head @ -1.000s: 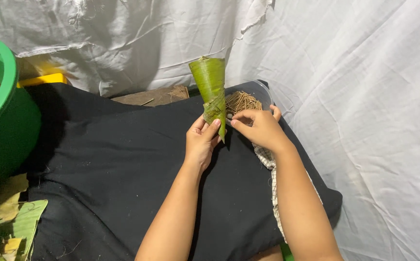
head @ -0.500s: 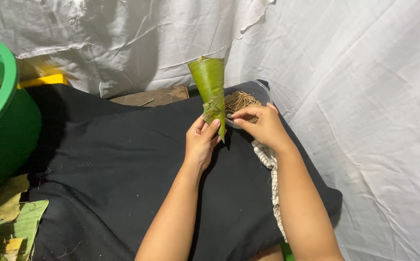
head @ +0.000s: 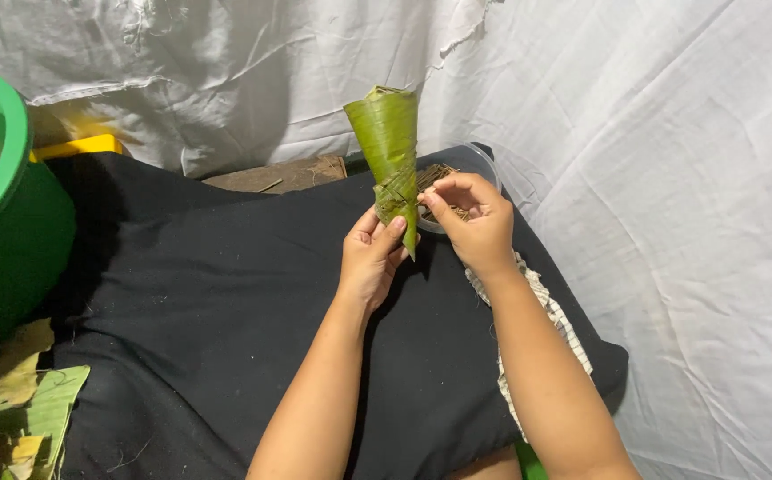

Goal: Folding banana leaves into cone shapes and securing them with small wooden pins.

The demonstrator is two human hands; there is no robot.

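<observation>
My left hand [head: 370, 258] grips the narrow lower end of the green banana-leaf cone [head: 390, 151], holding it upright above the black cushion [head: 199, 293]. My right hand [head: 470, 222], just right of it, pinches at the woven strip binding [head: 396, 191] around the cone. I judge the fastening step is underway; next needs steady tension.

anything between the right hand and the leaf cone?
Nothing visible. The right hand has its fingertips right at the side of the green leaf cone, which the left hand grips near its lower tip. The container of thin sticks sits behind them.
</observation>
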